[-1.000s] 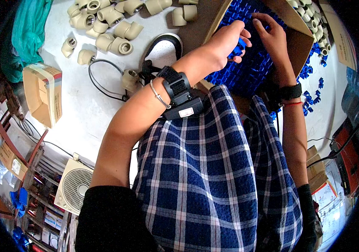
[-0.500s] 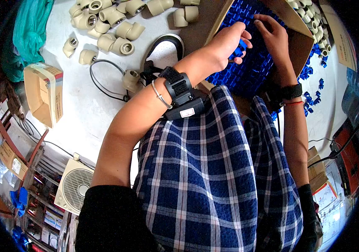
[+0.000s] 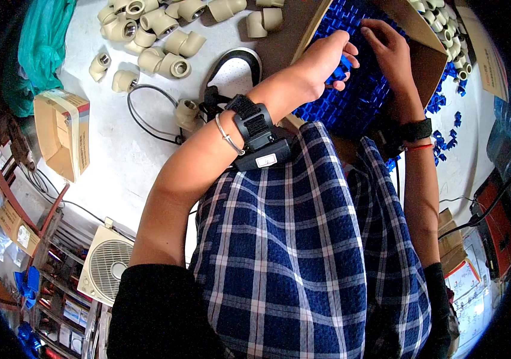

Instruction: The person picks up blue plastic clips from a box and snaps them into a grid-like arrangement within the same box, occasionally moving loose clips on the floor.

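Clad in a blue plaid shirt [image 3: 303,257] with white lines across the lower middle of the frame, over black sleeves [image 3: 159,308] at lower left and lower right. Strapped behind the left hand [image 3: 321,60] with a black wrist device [image 3: 256,136] bearing a small white label, beside a thin silver bracelet [image 3: 226,136]. Ringed behind the right hand [image 3: 390,54] with a black wristband [image 3: 414,130] and a thin red cord [image 3: 418,147].
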`<state>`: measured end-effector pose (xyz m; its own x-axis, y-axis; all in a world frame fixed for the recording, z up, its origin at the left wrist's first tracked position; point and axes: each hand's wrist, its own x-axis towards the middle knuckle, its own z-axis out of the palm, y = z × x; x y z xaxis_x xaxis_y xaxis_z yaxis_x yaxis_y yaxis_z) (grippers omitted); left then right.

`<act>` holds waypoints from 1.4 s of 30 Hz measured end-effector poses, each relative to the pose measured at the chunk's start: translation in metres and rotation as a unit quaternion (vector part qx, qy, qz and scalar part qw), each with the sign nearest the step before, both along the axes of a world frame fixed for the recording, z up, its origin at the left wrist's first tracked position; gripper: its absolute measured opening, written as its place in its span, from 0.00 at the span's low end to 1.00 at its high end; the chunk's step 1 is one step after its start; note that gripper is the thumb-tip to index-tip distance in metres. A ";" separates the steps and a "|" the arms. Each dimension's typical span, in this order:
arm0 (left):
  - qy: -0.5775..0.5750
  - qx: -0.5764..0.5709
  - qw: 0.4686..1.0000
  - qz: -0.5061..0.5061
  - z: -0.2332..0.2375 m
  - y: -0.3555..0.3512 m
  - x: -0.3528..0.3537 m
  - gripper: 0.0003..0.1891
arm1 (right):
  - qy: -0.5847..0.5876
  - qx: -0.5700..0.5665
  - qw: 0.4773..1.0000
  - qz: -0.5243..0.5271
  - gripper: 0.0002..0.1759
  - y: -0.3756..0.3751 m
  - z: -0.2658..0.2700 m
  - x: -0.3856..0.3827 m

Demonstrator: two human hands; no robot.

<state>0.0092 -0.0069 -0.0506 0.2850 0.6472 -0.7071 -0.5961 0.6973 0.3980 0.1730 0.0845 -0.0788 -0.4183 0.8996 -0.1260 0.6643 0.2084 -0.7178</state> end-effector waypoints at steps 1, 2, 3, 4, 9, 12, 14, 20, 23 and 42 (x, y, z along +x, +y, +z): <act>0.000 0.001 1.000 -0.001 0.000 0.000 0.000 0.17 | -0.007 0.003 1.000 0.006 0.13 0.000 0.001 -0.002; -0.001 0.001 1.000 -0.001 0.000 0.000 0.000 0.17 | -0.015 0.007 1.000 0.013 0.13 0.000 0.002 -0.003; -0.003 -0.001 1.000 0.002 0.000 0.000 0.000 0.17 | -0.015 0.007 1.000 0.013 0.13 -0.001 0.002 -0.004; -0.006 -0.003 1.000 0.004 0.000 0.000 0.000 0.17 | -0.017 0.013 1.000 0.022 0.13 -0.001 0.002 -0.005; -0.007 -0.002 1.000 0.001 0.000 0.000 0.000 0.17 | -0.029 0.070 0.995 0.060 0.14 0.003 0.001 -0.006; -0.005 -0.002 1.000 0.000 0.000 0.000 0.000 0.17 | -0.049 0.049 0.995 0.073 0.14 0.008 0.002 -0.008; -0.003 -0.001 1.000 0.000 0.000 0.000 0.000 0.17 | -0.070 0.049 0.992 0.096 0.14 0.012 0.002 -0.007; 0.000 -0.003 1.000 0.001 0.001 0.000 0.000 0.17 | -0.077 0.042 0.990 0.106 0.15 0.015 0.000 -0.006; -0.010 -0.001 1.000 0.004 0.002 0.000 -0.001 0.18 | -0.048 0.036 0.994 0.096 0.16 0.012 0.001 -0.006; -0.010 0.018 1.000 -0.017 0.006 -0.002 -0.002 0.17 | 0.164 -0.125 0.977 0.047 0.06 -0.028 0.063 -0.014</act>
<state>0.0072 -0.0086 -0.0442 0.3211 0.6614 -0.6779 -0.5799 0.7032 0.4114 0.1594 0.0565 -0.0159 -0.5516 0.8138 -0.1827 0.3771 0.0479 -0.9249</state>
